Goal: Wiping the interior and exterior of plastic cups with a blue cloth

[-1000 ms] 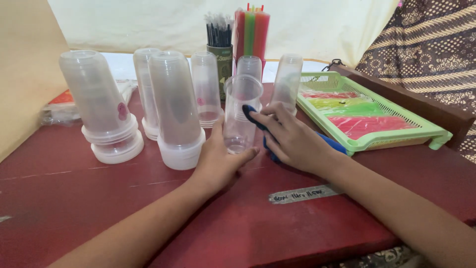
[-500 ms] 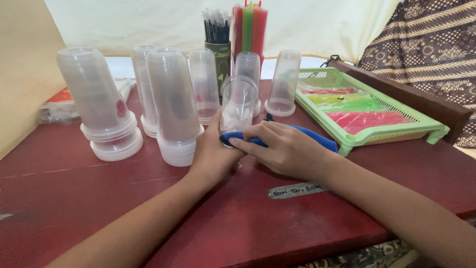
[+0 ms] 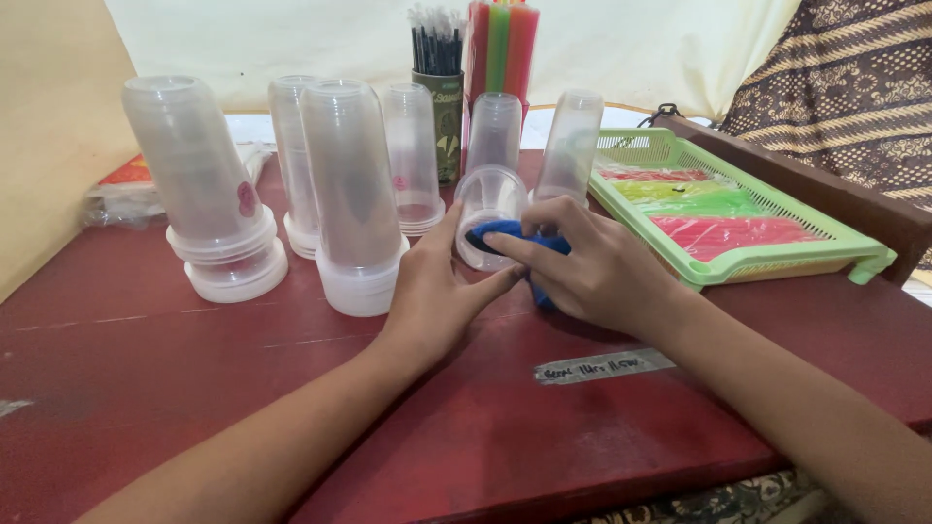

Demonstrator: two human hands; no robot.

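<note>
Red worktop (image 3: 194,388), wide and bare at front. Stacks of upturned clear cups (image 3: 349,194) stand along the back left; green tray (image 3: 777,262) with coloured sheets sits to the right, straws (image 3: 500,44) behind. Cup (image 3: 488,215) lies tipped on its side at centre, mouth toward the camera, just in front of the stacks. Left hand (image 3: 432,296) cradles it from the left, thumb up along the wall, grip wrapped on the cup. Right hand (image 3: 602,277) pushes blue cloth (image 3: 510,238) into the mouth, fingers (image 3: 519,250) pinched on the cloth, wrist low over the worktop. Both forearms come in from the near edge and meet at the cup. To do it well, I judge: brace the cup firmly, turn it against the cloth, reach the bottom, avoid knocking the stacks close behind.
</note>
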